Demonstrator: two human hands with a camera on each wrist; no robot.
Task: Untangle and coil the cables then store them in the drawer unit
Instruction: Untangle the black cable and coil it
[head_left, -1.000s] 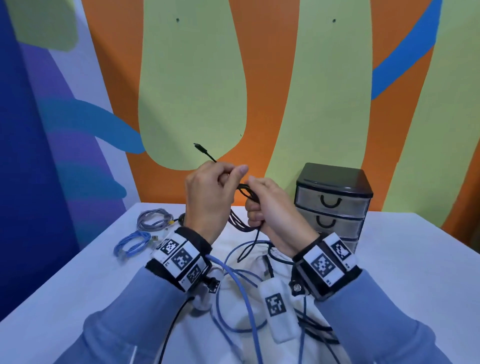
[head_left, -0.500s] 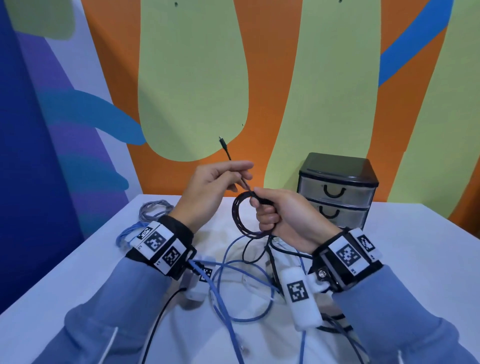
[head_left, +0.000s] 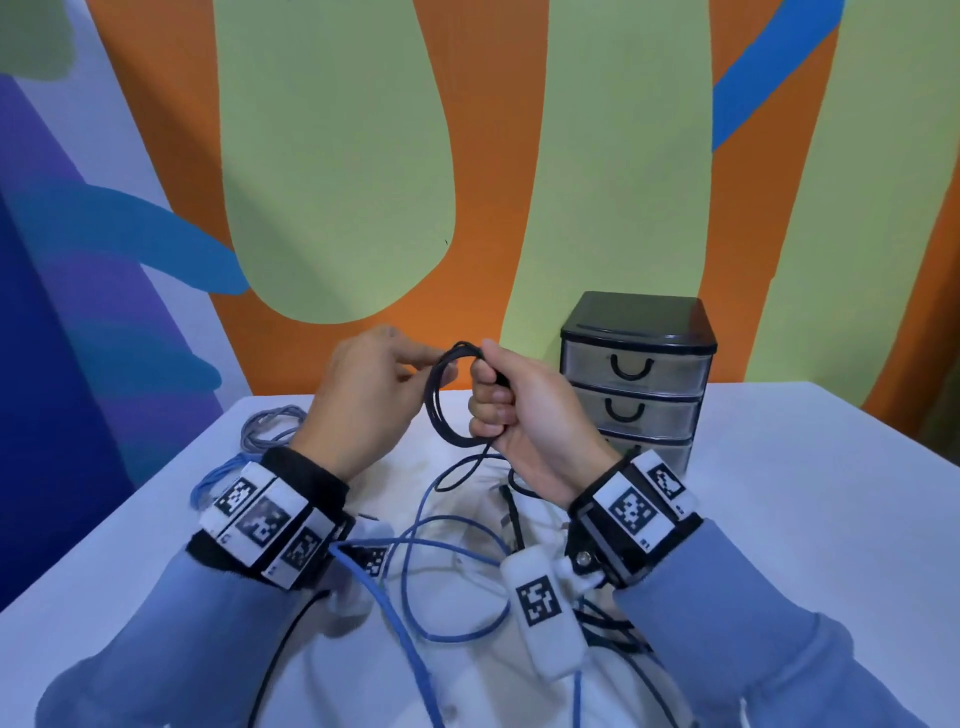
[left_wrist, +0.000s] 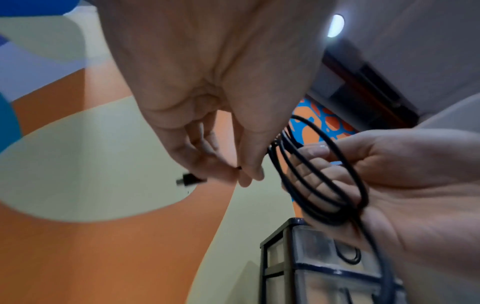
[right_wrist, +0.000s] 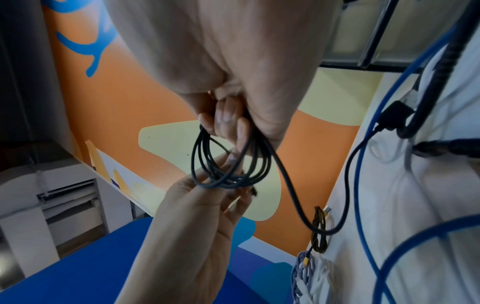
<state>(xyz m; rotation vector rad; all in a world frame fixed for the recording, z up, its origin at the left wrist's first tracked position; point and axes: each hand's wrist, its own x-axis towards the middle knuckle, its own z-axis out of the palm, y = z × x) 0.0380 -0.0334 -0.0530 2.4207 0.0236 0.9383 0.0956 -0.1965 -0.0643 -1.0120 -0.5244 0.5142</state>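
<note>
Both hands raised above the table, facing each other.
The right hand (head_left: 524, 415) is a fist, fingers curled round the thin black coiled cable (head_left: 447, 400), thumb on top; the left hand (head_left: 363, 400) pinches the cable's end between thumb and fingertips (left_wrist: 244, 174). Both forearms, in blue sleeves, carry marker-tagged wristbands.
</note>
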